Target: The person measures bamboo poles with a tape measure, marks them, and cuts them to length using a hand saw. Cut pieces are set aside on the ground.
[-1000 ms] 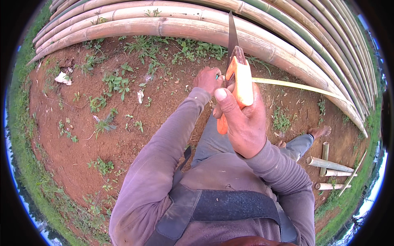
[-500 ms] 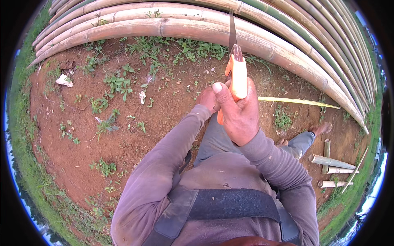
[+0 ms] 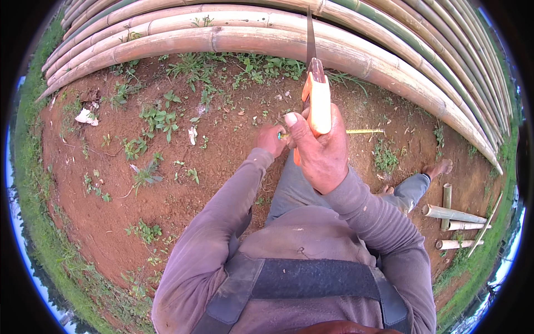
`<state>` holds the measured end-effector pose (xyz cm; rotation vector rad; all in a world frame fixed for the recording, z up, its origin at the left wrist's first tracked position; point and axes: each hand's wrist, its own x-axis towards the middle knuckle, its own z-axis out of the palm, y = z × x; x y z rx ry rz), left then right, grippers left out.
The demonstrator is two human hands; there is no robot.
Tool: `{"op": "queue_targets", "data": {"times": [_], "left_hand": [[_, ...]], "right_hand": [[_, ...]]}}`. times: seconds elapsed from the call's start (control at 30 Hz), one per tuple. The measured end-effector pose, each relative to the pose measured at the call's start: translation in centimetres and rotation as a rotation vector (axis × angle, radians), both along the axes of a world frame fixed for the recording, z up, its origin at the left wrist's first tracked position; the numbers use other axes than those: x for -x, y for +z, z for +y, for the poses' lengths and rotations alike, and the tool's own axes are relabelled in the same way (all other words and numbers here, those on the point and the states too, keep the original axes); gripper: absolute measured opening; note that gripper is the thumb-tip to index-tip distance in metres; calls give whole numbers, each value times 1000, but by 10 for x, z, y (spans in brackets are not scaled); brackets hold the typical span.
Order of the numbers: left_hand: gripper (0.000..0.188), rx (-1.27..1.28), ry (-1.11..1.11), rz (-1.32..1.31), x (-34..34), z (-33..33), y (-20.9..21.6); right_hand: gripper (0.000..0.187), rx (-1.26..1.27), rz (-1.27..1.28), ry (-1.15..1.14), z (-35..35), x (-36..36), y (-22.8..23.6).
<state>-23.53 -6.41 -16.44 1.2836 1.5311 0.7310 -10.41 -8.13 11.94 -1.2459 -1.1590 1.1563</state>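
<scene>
- I see the right hand (image 3: pixel 325 153) at the centre, fingers wrapped round the handle of the saw (image 3: pixel 318 106), thumb laid along its side.
- The handle is smooth, curved orange plastic; the narrow, tapering metal blade (image 3: pixel 310 42) points to the top edge, crossing the poles in my view. I cannot tell whether it touches them.
- The left hand (image 3: pixel 270 139), left of centre, is curled round the tape measure (image 3: pixel 283 136); its fingers hide most of the case.
- A flat yellow tape strip (image 3: pixel 364 131) shows right of the right hand, ending over the soil; the stretch behind that hand is hidden from me.
- Long bamboo poles (image 3: pixel 245 40), round, jointed, tan and green, lie side by side across the top; the nearest one's lower edge bounds my working room.
- Below it, rough reddish soil (image 3: pixel 217 161) gives me open room left of centre, dotted with leafy weeds (image 3: pixel 161 119).
- Toward the right, the trouser leg (image 3: pixel 413 189) and bare foot (image 3: pixel 442 168) narrow the space, with short cut bamboo pieces (image 3: pixel 453 214) near the lower right rim.
</scene>
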Motion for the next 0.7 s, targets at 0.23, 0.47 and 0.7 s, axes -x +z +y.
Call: {"op": "queue_targets", "data": {"times": [0.23,0.47,0.7], "left_hand": [[26,83,-155,406,17,-1,43],[19,175,-192,382,27,-19,38],[20,87,426,-120,85,-75,15]], "right_hand": [[37,130,72,-6,6,-5,-6],[23,97,245,10,51,-23,7],[28,-257,-346,-654,-61,-175,-89]]}}
